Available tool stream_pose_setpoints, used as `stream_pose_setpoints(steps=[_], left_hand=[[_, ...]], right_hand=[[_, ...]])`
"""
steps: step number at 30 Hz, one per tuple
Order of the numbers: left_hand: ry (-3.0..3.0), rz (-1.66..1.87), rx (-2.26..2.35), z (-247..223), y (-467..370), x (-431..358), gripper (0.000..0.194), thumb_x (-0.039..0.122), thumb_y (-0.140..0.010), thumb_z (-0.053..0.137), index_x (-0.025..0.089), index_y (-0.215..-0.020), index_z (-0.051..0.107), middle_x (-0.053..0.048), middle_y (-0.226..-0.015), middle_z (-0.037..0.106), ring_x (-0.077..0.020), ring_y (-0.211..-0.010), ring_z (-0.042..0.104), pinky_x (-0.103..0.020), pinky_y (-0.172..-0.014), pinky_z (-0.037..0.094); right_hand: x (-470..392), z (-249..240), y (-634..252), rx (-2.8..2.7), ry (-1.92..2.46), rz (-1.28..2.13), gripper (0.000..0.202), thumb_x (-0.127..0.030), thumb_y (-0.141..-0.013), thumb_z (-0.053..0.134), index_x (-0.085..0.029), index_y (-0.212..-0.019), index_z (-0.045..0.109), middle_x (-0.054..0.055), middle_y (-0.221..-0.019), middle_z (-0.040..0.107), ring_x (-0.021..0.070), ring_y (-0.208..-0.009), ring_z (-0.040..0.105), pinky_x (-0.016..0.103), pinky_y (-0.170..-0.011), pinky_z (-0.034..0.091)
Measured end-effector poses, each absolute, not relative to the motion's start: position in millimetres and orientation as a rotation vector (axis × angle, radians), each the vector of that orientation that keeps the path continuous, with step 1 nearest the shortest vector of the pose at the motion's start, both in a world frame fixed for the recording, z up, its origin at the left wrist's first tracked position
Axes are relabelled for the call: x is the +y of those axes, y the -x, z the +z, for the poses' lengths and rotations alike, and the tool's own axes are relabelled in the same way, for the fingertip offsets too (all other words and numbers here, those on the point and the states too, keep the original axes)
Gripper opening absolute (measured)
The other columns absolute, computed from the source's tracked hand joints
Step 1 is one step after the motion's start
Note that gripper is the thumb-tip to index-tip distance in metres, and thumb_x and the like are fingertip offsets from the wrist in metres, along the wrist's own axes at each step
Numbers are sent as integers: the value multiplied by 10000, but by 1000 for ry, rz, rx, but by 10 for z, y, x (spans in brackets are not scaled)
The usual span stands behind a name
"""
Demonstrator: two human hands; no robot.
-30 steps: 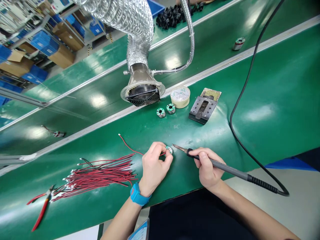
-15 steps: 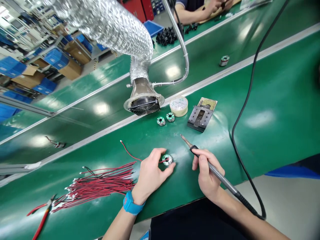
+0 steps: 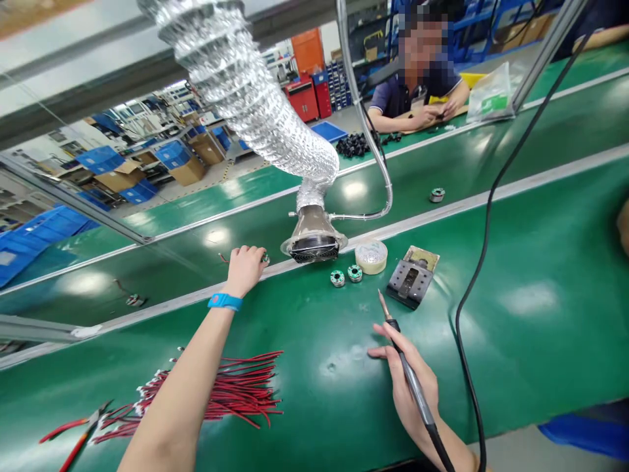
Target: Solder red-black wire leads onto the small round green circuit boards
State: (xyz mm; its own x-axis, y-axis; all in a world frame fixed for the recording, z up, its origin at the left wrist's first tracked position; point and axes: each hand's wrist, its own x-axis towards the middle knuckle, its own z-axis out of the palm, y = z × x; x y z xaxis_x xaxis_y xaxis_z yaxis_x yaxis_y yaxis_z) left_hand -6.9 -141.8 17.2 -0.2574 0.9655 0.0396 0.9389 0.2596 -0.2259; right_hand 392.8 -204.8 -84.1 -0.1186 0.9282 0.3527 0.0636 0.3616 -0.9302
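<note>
My left hand, with a blue band on its wrist, reaches over the pale rail at the back of the bench. Its fingers are closed round a small round metal part with a green top. Most of that part is hidden, and a bit of red wire shows to the left of the hand. A soldering iron rests in my right hand, its tip pointing up and away. Beyond the tip stand two similar round parts, a roll of tape and a metal iron stand.
Red and black wires lie in a bunch at the left, near red-handled cutters. A fume extractor hangs over the rail. The iron's black cable crosses the right side. Opposite, a person works with their hands.
My left hand has carried the round part with its wire from the bench's middle up and left over the back rail. My right hand still holds the soldering iron. The view has tilted up.
</note>
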Motion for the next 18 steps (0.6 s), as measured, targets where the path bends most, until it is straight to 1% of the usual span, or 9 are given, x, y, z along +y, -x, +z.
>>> stream_pose_setpoints(steps=[2,4,7,9,11,13,14,16,18], left_hand=[[1732,180,-2408,85,261,-1345,350,272,-1023,504,125,-1304,652,-202,-1285,712,-374,-1237,575,-488,-1044,377],[1687,116,-2449,-17,324,-1354,397,268,-1029,469,104,-1357,623,-214,-1325,703,-374,-1259,585,-493,-1060,393],[1649,-19,-2444,-142,288,-1518,509,276,-1020,448,67,-1476,534,-248,-1502,590,-394,-1394,519,-526,-1143,375],[1729,-171,-2406,-200,247,-1749,567,332,-1015,458,64,-1511,513,-246,-1556,544,-394,-1429,507,-526,-1176,390],[1938,-336,-2389,-249,209,-2096,561,426,-1014,483,122,-1477,580,-195,-1497,618,-362,-1368,587,-492,-1167,453],[2153,-396,-2447,-299,165,-2536,468,500,-1002,537,255,-1368,694,-88,-1417,700,-306,-1308,655,-444,-1176,483],[2233,-393,-2486,-329,142,-2770,409,509,-989,569,313,-1306,738,-46,-1372,730,-282,-1271,686,-410,-1159,509],[2271,-425,-2521,-403,101,-3204,327,500,-938,635,387,-1203,790,-6,-1333,751,-266,-1203,732,-368,-1097,564],[2207,-501,-2546,-490,82,-3520,257,467,-900,662,406,-1096,816,0,-1248,779,-265,-1111,765,-337,-1000,616]], right_hand=[[-2009,-844,-3888,-1526,951,965,301,-257,-1082,536,-264,-1348,675,82,-1249,759,190,-803,810,335,-772,680],[-1924,-803,-3868,-1564,901,916,279,-251,-1082,530,-251,-1307,694,85,-1199,762,193,-830,810,319,-752,676],[-1663,-620,-3910,-1642,755,767,256,-225,-1068,548,-237,-1268,708,92,-1141,762,187,-841,796,312,-750,667],[-1380,-438,-3987,-1633,747,694,246,-240,-1069,551,-237,-1256,711,85,-1121,766,178,-841,786,317,-775,659],[-1007,-269,-4084,-1573,831,669,252,-304,-1084,538,-238,-1258,708,69,-1098,768,171,-837,777,322,-798,652],[-563,-166,-4174,-1606,909,641,310,-392,-1093,518,-228,-1290,691,67,-1091,771,176,-852,773,325,-803,646],[-325,-146,-4212,-1671,944,597,350,-428,-1096,497,-216,-1301,685,74,-1091,772,185,-869,772,328,-803,643],[149,-155,-4272,-1807,998,480,389,-472,-1089,482,-209,-1278,697,81,-1097,774,208,-920,764,359,-854,633],[577,-188,-4323,-1867,1028,399,378,-481,-1068,519,-198,-1212,723,91,-1066,775,237,-935,754,408,-899,622]])
